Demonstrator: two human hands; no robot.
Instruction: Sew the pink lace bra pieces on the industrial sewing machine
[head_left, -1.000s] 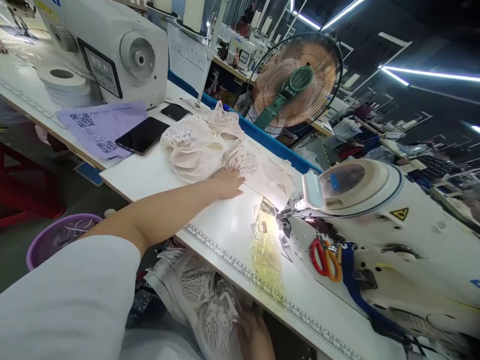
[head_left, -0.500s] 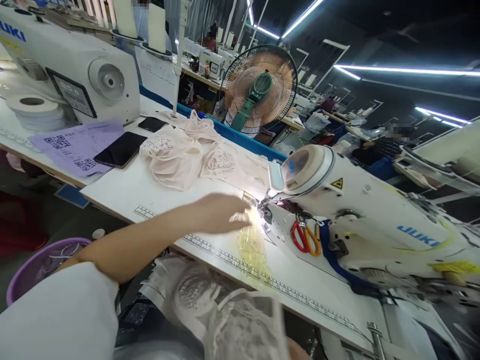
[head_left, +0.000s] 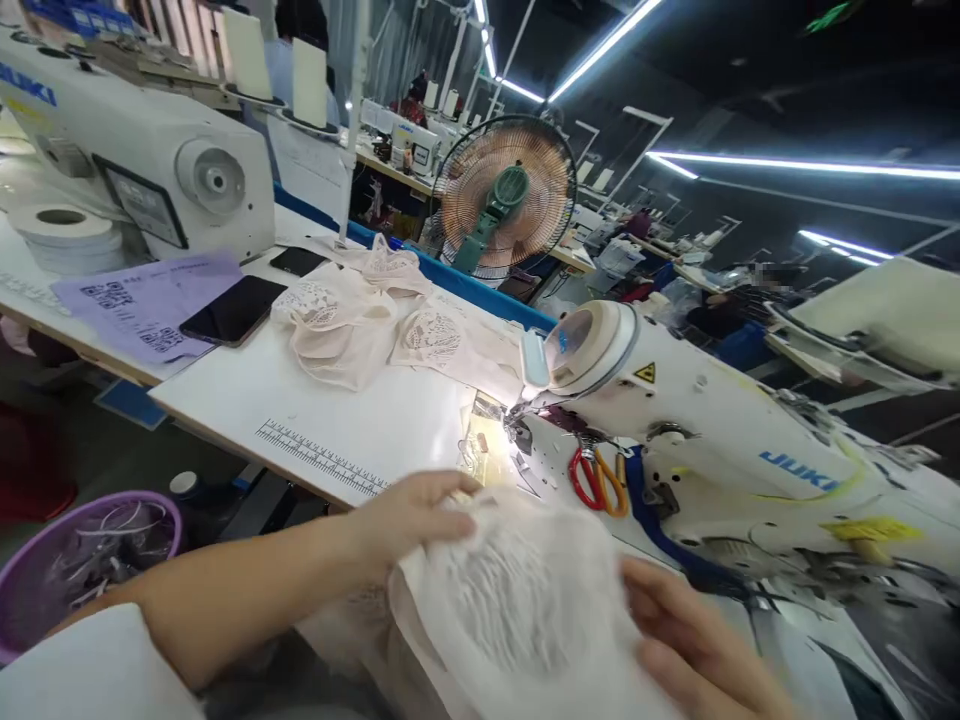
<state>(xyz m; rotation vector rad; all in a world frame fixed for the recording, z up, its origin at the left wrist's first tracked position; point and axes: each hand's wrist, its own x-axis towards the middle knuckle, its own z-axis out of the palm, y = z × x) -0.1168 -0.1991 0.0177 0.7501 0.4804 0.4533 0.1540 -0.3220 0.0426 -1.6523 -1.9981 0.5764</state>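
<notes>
— What's new by that big white sewing machine (head_left: 720,440) on the right of the frame?

— The pale lace garment (head_left: 517,620). It's up at bottom centre now, in front of the table (head_left: 217,400). Half a second ago it sat lower, and the left hand (head_left: 405,525) was reaching over the tabletop near the needle.

— Meaning what for the work?

— I'd say both hands are given to this one piece.

— And the fingers?

— The left's are closed on the garment's upper-left edge. The right hand's (head_left: 697,640), lower right, are bent at its other edge; with the blur, I can't tell whether they grip.

— Count the rest, big things first.

— Two machines close by: that one and a second machine (head_left: 172,140), upper left. One fan (head_left: 502,200), upper centre. One purple bucket (head_left: 120,497), lower left. More lace pieces (head_left: 337,320) left of centre, overlapping, so I can't number them. One lavender paper (head_left: 172,290), left. Two thread cones (head_left: 247,55), upper left. Two phones (head_left: 234,308), near the paper. One red handle (head_left: 573,468) and one orange handle (head_left: 619,488), right of centre.
</notes>
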